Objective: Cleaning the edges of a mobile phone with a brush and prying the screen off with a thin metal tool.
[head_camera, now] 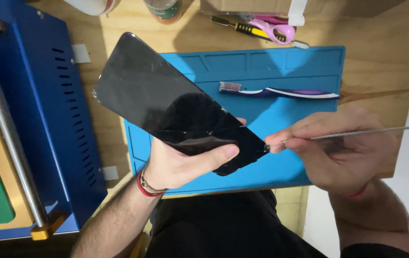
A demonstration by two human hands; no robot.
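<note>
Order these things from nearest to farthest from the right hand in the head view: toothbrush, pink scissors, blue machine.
From the right hand:
1. Toothbrush, just above it on the blue mat.
2. Pink scissors, farther up at the table's back edge.
3. Blue machine, far left.

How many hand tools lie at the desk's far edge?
2: a yellow-and-black screwdriver and pink-handled scissors beside it, partly under a cardboard box. More may be hidden there.

At twelve o'clock, a white cup, a clear bottle and a brown cardboard box are cut by the top edge. The thin metal tool leaves frame at three o'clock; its tip is too small to make out.
</note>
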